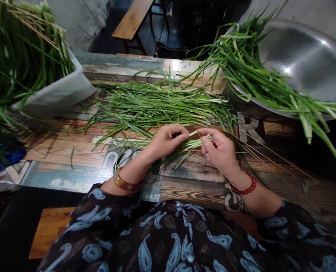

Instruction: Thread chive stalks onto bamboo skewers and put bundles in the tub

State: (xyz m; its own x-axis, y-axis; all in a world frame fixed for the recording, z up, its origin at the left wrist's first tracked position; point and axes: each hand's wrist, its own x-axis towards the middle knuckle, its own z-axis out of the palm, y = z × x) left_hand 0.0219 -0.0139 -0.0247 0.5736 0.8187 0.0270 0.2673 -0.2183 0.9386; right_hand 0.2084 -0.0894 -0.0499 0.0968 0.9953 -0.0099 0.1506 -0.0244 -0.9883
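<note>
Here, two bent forearms, hands nearly meeting: left hand (170,141), finger and thumb pinching one pale stalk (194,133); right hand (220,147), closed on several stalk ends (194,144). Green pile (156,107) lay just beyond, on the patchwork wooden counter (193,189). Metal basin (309,56) stood right, white box (61,90) left; wooden bench (133,19) behind.

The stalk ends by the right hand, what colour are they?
The stalk ends are pale, whitish green, seen in the head view.
</note>
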